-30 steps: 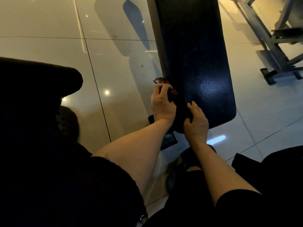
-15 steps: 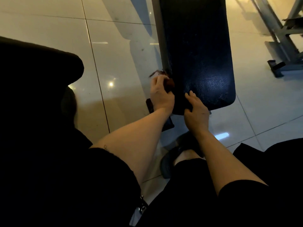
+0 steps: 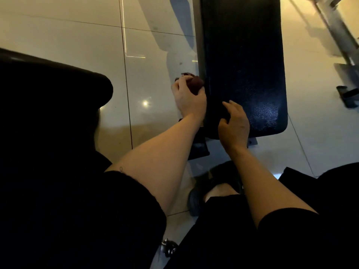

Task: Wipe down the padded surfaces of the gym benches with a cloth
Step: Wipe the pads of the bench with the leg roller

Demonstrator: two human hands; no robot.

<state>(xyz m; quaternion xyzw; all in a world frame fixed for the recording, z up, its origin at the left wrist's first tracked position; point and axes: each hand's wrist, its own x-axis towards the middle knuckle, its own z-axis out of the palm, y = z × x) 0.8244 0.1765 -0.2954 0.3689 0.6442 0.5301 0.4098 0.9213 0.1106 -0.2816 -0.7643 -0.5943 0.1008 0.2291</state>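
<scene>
A long black padded bench (image 3: 242,61) runs away from me over the glossy tiled floor. My left hand (image 3: 189,98) grips a bunched dark red cloth (image 3: 195,84) and holds it against the bench pad's left side edge near its close end. My right hand (image 3: 234,125) rests on the near left corner of the pad, fingers loosely bent and spread, holding nothing. Part of the cloth is hidden inside my left fist.
A second dark padded shape (image 3: 48,90) fills the left foreground. A grey metal equipment frame (image 3: 342,61) stands on the floor at the far right. The bench's dark base foot (image 3: 198,147) sits below the pad. My shoe (image 3: 196,199) is beneath my arms.
My left hand with the cloth stays at the pad's left side edge while the view shifts slightly. My right hand stays on the near corner, its fingers now more bent.
</scene>
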